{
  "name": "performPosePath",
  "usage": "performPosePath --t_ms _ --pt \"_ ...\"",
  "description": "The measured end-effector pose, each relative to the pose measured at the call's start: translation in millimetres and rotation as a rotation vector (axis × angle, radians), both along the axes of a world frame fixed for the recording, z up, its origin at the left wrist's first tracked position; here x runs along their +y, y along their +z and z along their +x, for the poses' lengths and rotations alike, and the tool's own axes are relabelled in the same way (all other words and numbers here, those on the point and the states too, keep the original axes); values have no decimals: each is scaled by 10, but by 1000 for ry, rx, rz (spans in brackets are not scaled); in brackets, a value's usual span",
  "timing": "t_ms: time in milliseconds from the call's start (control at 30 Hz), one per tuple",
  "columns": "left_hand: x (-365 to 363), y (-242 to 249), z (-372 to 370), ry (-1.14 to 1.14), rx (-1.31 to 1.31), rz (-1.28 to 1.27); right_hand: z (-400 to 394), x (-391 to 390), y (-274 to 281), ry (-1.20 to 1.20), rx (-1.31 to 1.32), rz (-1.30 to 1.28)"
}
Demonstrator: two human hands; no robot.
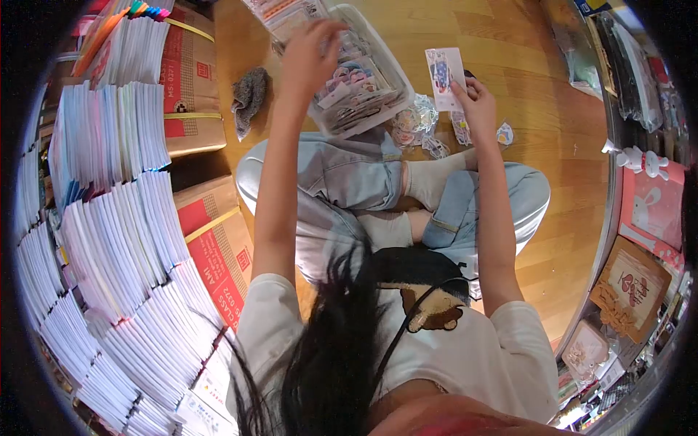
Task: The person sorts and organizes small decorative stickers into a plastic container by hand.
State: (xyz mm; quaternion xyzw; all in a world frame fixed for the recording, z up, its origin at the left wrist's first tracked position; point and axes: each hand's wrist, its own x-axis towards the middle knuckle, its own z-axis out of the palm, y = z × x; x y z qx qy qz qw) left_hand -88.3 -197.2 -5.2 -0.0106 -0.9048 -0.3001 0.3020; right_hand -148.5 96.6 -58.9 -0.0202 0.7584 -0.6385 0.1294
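Observation:
My right hand [476,107] pinches a narrow white card [440,78] by its right edge. A blue figure is on the card, which I hold above the floor. My left hand [314,59] is over a clear plastic bin [398,69], its fingers stretched out, and no held thing shows in it. Many flat packets [360,83] with pink and purple pieces fill the bin. More printed packets [287,13] lie at the bin's far left side, partly behind my left hand.
Small clear-wrapped packets [416,122] lie on the wooden floor [509,43] by my feet. A grey cloth [249,98] is left of the bin. Tall paper stacks [113,134] and cardboard boxes [190,80] line the left; a shelf with a pink bunny bag [652,207] lines the right.

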Motion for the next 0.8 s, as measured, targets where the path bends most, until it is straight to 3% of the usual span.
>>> performPosePath --t_ms 100,200,300,600,800 --pt "189 -109 -369 -263 -123 -209 -124 -231 2 7 126 159" --pt "218 -485 -567 -379 -182 -420 -172 -415 -12 17 246 301" --pt "194 -250 -535 -393 -735 -590 -168 -553 107 31 281 395" --pt "119 -316 -411 -357 -714 -521 -72 -809 74 162 325 515" --pt "344 -383 -413 -256 -622 -696 -88 -800 -7 159 281 516"
